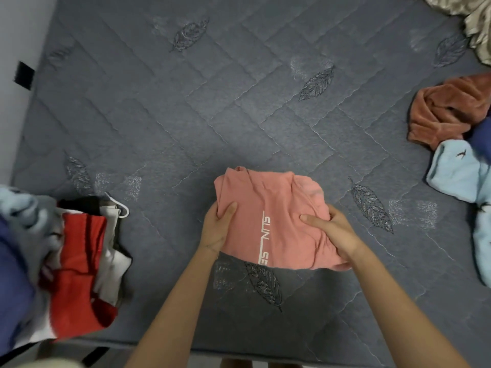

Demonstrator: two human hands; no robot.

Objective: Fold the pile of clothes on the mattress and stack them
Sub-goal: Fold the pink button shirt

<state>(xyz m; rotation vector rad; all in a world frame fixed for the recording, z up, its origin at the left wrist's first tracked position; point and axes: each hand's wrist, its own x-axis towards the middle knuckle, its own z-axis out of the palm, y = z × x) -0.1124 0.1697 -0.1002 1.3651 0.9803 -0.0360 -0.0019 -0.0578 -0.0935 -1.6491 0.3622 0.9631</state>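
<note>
1. In the middle of the mattress (186, 115), near its front edge, lies the pink shirt (268, 221), already folded into a compact bundle with white lettering showing on top.
2. The left hand (219, 229) has its grip closed on the shirt's left edge, thumb on top and fingers tucked under. The right hand (330, 232) has its grip closed on the right edge, thumb laid across the cloth.
3. This shirt looks all but finished; it probably needs only a last tidy and then a move onto the stack.
4. At the left edge sits a blurred heap with a red garment (79, 261) among white, dark and blue pieces. I cannot tell whether it is a folded stack or loose clothes.
5. At the right, a rust fleece (446, 112) and a light blue garment (457, 173) lie crumpled and touching, clearly unfolded.
6. My judgement: the task is partway done, with at least those right-hand pieces still to fold and stack.
</note>
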